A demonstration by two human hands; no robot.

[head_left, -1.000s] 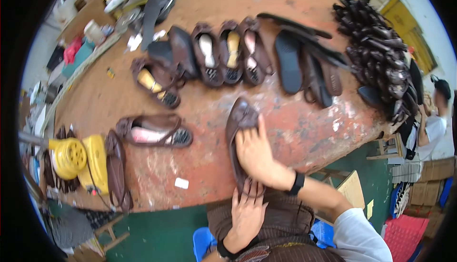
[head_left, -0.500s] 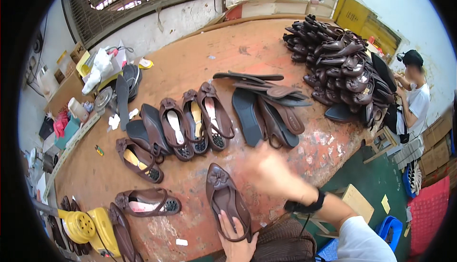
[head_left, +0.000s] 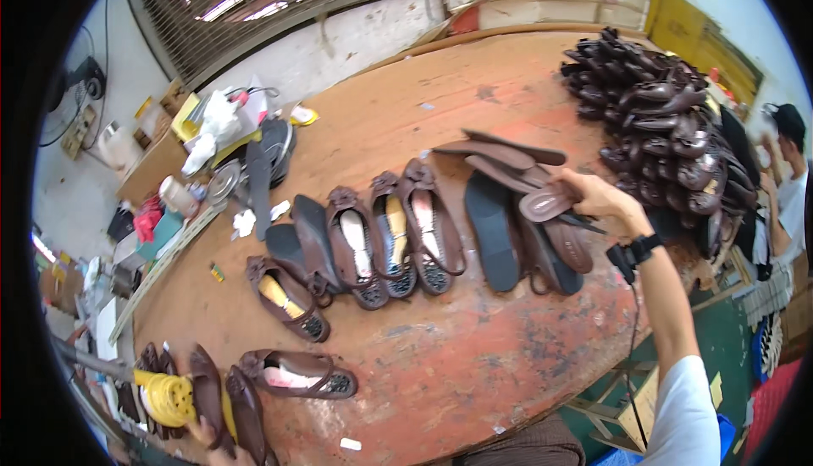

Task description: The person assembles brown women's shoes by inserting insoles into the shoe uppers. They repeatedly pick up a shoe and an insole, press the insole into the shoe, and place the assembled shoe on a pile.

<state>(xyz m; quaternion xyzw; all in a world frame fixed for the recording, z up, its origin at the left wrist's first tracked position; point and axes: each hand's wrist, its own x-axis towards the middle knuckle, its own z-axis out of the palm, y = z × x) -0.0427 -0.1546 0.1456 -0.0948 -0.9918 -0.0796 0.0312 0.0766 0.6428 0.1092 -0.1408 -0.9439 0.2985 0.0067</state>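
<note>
At the lower left, my left hand grips the heel end of a brown slingback shoe; the picture's edge cuts off part of the hand. Another brown shoe lies right beside it. My right hand, arm stretched forward, is closed on the edge of a brown insole over a loose pile. Under it are further brown insoles and a shoe lying with its dark sole up. Left of the pile, several flower-trimmed shoes stand in a row.
A big heap of dark brown shoes covers the table's far right. A yellow power tool lies at lower left. Boxes and cups crowd the left side. A co-worker is at the right. A cable hangs from my right wrist.
My left hand has carried the slingback shoe from the front middle to the lower left. My right hand has reached forward and right to the insole pile and taken hold of one. The view has shifted.
</note>
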